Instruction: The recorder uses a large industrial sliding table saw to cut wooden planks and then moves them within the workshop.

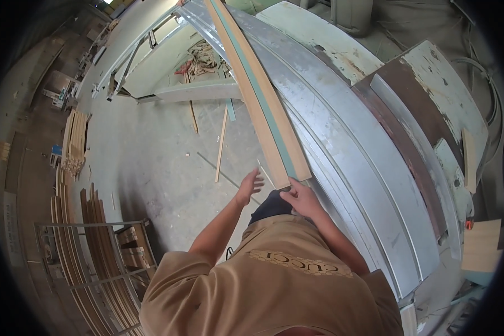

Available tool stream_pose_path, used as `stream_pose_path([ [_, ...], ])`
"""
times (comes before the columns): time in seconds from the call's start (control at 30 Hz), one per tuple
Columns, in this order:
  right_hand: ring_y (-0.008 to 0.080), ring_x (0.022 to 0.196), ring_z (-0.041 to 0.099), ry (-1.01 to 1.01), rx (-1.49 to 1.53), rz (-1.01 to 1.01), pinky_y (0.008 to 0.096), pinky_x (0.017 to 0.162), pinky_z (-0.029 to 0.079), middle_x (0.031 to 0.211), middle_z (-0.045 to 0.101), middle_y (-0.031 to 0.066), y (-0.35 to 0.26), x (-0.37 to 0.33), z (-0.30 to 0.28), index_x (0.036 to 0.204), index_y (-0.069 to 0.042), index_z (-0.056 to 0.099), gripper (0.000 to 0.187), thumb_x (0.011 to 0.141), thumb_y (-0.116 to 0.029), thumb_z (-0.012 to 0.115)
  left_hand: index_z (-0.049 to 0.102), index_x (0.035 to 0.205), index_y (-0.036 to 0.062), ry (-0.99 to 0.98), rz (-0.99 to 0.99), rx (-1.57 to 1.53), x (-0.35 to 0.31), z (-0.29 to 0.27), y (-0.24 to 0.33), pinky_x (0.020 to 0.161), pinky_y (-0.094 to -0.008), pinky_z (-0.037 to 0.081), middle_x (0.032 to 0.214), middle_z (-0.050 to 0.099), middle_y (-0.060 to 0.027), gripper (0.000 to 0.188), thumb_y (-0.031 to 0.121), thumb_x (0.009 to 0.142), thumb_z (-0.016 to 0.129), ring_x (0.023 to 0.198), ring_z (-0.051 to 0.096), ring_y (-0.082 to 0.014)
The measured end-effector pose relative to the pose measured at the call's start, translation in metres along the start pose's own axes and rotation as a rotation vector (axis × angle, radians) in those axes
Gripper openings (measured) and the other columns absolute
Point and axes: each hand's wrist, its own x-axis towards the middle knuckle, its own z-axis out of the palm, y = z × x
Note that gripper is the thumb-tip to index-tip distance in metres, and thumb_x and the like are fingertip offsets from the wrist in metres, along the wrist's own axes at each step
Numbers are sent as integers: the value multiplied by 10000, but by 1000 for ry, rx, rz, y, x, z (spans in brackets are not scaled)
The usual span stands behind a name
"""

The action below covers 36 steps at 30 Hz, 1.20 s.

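Two long light-wood boards with a green strip (268, 114) between them run from the top of the head view toward me. The left board (257, 121) and right board (290, 147) end near my waist. My right hand (301, 199) is closed at the near end, its fingers pinching where the green strip meets the left board's end; the exact grip is partly hidden. My left hand (250, 186) is in the air left of that end, fingers apart, holding nothing visible. A thin pale stick or edge (266, 175) shows between this hand and the left board.
Grey metal panels (341, 134) lie under and right of the boards. A metal frame (134, 67) stands far left. A wood strip (222, 147) lies on the floor. Left, a metal rack (89, 225) holds long timber. Worn pale panels (442, 84) are at right.
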Motion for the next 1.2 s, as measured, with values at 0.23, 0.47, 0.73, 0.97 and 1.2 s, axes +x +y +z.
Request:
stream_pose_path([
  [0.23,148,856,717,-121,289,116,358,820,612,992,778,100,-20,-24,-29,1497,-1,666,484,1072,-208,765,488,1541,-125,213,74,-113,30,90,75,1072,-479,553,1383,688,-228,1015,710,1007,711,1247,695,-339],
  [0.47,185,942,754,45,141,256,345,891,602,1053,806,139,18,-60,-41,1434,7,710,418,1076,-203,758,592,1399,-127,221,204,-202,35,101,71,1023,-419,577,1287,746,-256,794,573,1054,740,1165,746,-318],
  [0.73,175,949,736,273,65,346,344,878,590,1045,785,132,23,-76,-53,1429,-13,720,427,1079,-257,750,640,1330,-136,273,200,-146,34,95,68,1001,-403,585,1232,773,-268,778,568,1029,778,1126,765,-307],
  [0.97,162,939,745,121,18,254,331,859,595,1055,804,129,44,-78,-58,1433,-10,712,431,1074,-241,770,610,1379,-121,247,135,-155,12,92,17,926,-410,620,1283,744,-248,864,651,1017,748,1119,754,-299],
  [1.2,199,986,784,-87,-65,173,351,903,614,1094,824,151,34,-70,-60,1453,10,686,449,1083,-234,756,451,1556,-107,118,50,-278,-20,118,6,880,-517,645,1381,662,-250,965,664,1034,705,1106,738,-388],
])
